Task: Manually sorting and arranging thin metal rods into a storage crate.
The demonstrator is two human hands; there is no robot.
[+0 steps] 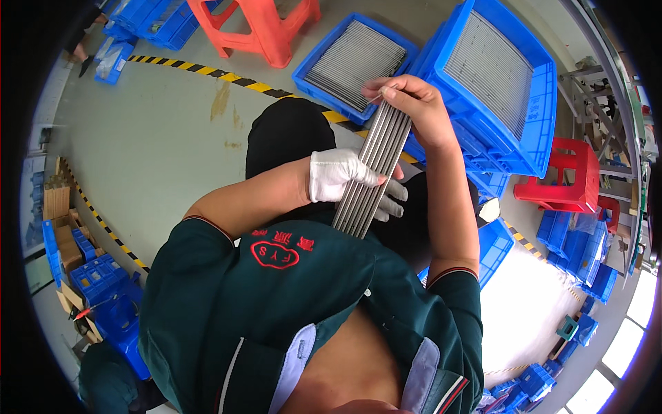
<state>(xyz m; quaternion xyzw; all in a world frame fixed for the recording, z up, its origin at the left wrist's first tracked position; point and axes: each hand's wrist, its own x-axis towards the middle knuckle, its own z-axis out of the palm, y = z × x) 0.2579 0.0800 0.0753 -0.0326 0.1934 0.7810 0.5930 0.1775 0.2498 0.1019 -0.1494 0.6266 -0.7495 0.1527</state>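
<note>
A flat bundle of slim grey metal rods (372, 155) slants in front of my chest, its lower ends near my shirt. My left hand (338, 176), in a white glove with some fingertips bare, is closed round the middle of the bundle, thumb across the front. At the upper ends, my bare right hand (417, 103) has its thumb and fingers bent onto the rods. Just past the bundle lies a shallow blue tray (307, 86) with rows of similar rods (358, 58).
Stacked blue crates (545, 117) stand at the right, the top one holding more rods (489, 76). Red stools are at the far side (258, 31) and right (569, 176). Black-and-yellow tape (207, 71) crosses the floor. Blue boxes (100, 279) line the left. Other people partly show at left.
</note>
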